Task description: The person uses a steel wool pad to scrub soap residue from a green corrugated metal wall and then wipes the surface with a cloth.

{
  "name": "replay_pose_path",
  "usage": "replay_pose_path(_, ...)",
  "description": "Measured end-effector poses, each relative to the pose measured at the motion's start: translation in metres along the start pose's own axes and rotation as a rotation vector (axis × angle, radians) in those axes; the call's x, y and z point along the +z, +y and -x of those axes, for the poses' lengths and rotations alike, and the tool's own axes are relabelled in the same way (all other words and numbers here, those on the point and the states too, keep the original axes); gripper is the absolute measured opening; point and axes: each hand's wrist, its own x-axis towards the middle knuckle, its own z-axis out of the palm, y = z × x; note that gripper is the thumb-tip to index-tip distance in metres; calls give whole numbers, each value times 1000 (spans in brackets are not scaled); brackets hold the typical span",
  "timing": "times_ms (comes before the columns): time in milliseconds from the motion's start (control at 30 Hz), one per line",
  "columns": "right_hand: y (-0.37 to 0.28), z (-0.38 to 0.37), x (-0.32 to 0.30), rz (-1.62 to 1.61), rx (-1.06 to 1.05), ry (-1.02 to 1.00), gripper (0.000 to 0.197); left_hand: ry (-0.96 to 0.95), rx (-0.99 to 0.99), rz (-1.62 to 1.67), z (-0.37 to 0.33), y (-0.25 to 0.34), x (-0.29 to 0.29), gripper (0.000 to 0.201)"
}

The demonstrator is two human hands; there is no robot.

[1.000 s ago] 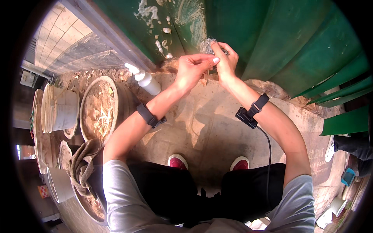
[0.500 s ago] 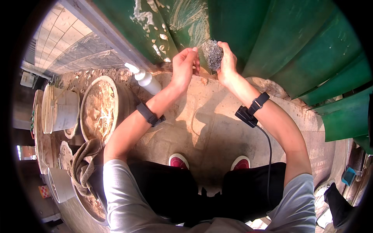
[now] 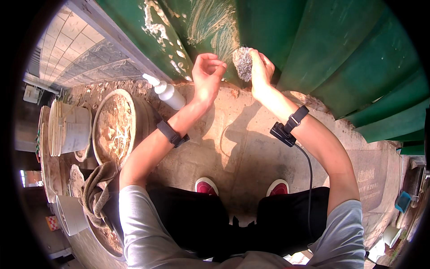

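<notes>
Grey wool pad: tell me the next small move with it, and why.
Probably the right hand should press the grey wool pad onto the pale streaks just beyond it: the hand grips the pad right beside that smeared patch, and the green panel also carries white foam farther left.

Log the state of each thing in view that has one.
Wire scourer: bunched, held
Right hand: gripping the wire scourer
Left hand: half-curled, no held thing visible
Green panelling: smeared, spotted with white foam
Spray bottle: upright, unheld
Round pot: holding dry debris
Cloth: crumpled, draped
Wrist straps: fastened
</notes>
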Motion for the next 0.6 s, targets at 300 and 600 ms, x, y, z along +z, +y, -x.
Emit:
replay_pose_path(300, -7, 11, -3, 111, -71, -72, 28, -301, 55, 9, 17, 20, 20, 29)
replay_pose_path(600, 3, 11, -7, 228, -156, -64, 28, -248, -51, 36, 21, 20, 18, 26)
